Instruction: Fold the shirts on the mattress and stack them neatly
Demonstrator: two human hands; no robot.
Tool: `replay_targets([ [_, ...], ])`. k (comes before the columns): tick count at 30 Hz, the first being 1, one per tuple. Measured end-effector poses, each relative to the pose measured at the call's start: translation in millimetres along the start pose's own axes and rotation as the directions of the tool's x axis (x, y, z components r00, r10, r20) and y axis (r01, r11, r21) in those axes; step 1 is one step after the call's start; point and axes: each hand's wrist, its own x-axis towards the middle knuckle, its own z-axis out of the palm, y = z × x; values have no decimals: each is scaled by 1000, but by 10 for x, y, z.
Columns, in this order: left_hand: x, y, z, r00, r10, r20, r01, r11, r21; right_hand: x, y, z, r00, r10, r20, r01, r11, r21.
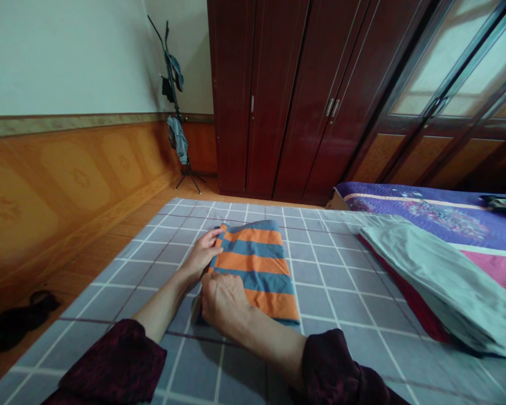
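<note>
A folded cloth item with orange and blue-grey stripes lies flat on the checked bed cover; whether it is a shirt or something else I cannot tell. My left hand is at its far left edge, thumb over the top and fingers along the border, gripping it. Nearer to me, my right hand is curled into a fist on the near left part of the cloth, its fingertips hidden under the knuckles. Dark fabric peeks out below the striped layer at the near edge.
The grey checked cover spreads beneath the cloth. On the right lies a pale green folded sheet over something dark red, beside a purple bedspread. A coat rack and dark red wardrobe stand behind. A black item lies on the floor at left.
</note>
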Motion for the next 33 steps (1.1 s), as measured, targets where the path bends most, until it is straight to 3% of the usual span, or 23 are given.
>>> replay_targets([
  [8, 69, -65, -86, 973, 87, -214, -47, 982, 185, -63, 20, 150, 997, -82, -10, 81, 995, -61],
  [13, 66, -72, -63, 971, 142, -192, -77, 948, 310, -137, 37, 222, 976, -219, -13, 217, 971, -96],
  [20, 53, -84, -102, 942, 236, -239, -57, 814, 578, -176, -3, 94, 975, -219, 45, 221, 975, -31],
  [24, 54, -123, -132, 922, 320, -217, -58, 670, 740, -459, 71, 36, 961, -275, -39, 274, 961, -38],
  [28, 59, -152, -110, 920, 367, -137, -102, 562, 821, -967, 399, -4, 898, -383, -217, 335, 914, -227],
  [29, 57, -158, -103, 925, 360, -121, -103, 546, 831, -1066, 507, -19, 904, -364, -224, 310, 919, -245],
  [33, 38, -165, -93, 945, 308, -106, -71, 514, 855, -1217, 903, -82, 985, -96, -142, 71, 982, -173],
])
